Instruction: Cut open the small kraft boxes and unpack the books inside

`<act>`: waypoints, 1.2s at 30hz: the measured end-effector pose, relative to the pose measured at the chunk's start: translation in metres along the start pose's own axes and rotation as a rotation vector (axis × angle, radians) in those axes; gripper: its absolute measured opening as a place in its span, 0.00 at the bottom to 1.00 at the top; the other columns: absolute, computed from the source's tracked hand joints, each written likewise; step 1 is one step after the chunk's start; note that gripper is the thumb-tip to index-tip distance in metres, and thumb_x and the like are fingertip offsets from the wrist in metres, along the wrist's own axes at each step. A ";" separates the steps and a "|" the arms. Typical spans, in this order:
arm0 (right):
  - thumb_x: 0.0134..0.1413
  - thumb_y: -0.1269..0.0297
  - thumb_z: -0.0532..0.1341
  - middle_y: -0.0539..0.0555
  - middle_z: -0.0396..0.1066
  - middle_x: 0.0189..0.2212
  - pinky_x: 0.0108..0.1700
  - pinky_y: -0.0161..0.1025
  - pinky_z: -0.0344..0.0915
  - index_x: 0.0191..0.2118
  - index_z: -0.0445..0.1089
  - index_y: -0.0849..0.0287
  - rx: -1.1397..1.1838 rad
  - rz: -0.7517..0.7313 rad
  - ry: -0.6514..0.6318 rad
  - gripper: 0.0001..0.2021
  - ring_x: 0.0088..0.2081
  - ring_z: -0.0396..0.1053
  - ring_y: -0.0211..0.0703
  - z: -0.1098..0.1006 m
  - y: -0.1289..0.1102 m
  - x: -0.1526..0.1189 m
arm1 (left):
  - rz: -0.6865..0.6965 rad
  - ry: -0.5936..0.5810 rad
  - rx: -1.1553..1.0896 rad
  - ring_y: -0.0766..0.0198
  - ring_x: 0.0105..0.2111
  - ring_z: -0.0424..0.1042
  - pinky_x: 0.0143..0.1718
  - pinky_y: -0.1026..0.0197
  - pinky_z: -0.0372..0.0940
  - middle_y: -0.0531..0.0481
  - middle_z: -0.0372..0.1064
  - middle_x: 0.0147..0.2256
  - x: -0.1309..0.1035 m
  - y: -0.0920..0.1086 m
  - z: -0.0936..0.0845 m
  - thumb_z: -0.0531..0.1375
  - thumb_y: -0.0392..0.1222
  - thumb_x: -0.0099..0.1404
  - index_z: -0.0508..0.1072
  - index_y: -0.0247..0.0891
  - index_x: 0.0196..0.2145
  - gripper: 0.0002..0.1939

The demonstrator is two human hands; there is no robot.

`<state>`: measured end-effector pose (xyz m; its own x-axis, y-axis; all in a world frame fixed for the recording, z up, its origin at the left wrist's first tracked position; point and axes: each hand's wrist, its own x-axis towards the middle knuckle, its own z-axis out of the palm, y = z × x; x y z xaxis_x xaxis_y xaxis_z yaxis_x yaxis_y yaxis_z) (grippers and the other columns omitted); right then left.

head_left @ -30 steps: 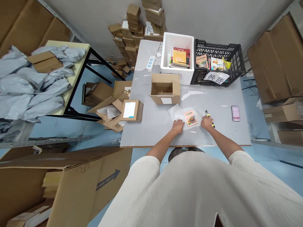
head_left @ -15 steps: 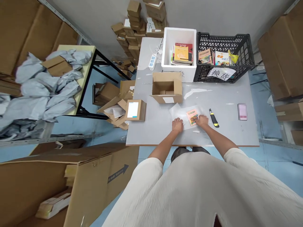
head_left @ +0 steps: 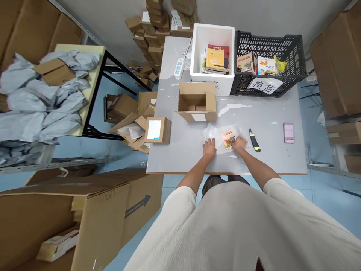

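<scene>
A small orange-pink booklet (head_left: 228, 139) with a coloured cover picture lies on a clear plastic sheet (head_left: 210, 131) on the table. My right hand (head_left: 239, 143) is at the booklet's right edge, its fingers closed on that edge. To the left of the booklet, my left hand (head_left: 209, 147) rests palm down on the plastic sheet's left side, fingers stretched and slightly apart. A yellow and black utility knife (head_left: 254, 140) lies to the right of my right hand.
An opened cardboard box (head_left: 196, 114) stands beyond my hands, and a labelled carton (head_left: 166, 131) at the table's left. Books fill part of a white foam box (head_left: 213, 30) and a black crate (head_left: 290, 81). A pink phone-like object (head_left: 288, 133) lies at right.
My left hand has shifted slightly left and its fingers have spread out. The booklet and my right hand have hardly moved. The camera view has shifted a little.
</scene>
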<state>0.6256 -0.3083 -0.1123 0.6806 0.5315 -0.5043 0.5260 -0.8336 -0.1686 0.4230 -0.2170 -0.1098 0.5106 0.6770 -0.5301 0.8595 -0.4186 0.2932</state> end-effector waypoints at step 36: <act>0.53 0.68 0.65 0.59 0.79 0.51 0.56 0.46 0.70 0.62 0.75 0.54 0.326 -0.272 -0.060 0.28 0.52 0.75 0.56 -0.017 -0.010 -0.026 | 0.165 0.216 0.056 0.47 0.54 0.75 0.58 0.47 0.61 0.38 0.75 0.53 -0.026 -0.050 -0.096 0.53 0.32 0.75 0.78 0.43 0.56 0.19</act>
<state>0.6113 -0.3111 -0.0837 0.5034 0.7370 -0.4511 0.4868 -0.6732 -0.5567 0.3684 -0.1560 -0.0346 0.6421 0.7075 -0.2952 0.7646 -0.5628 0.3141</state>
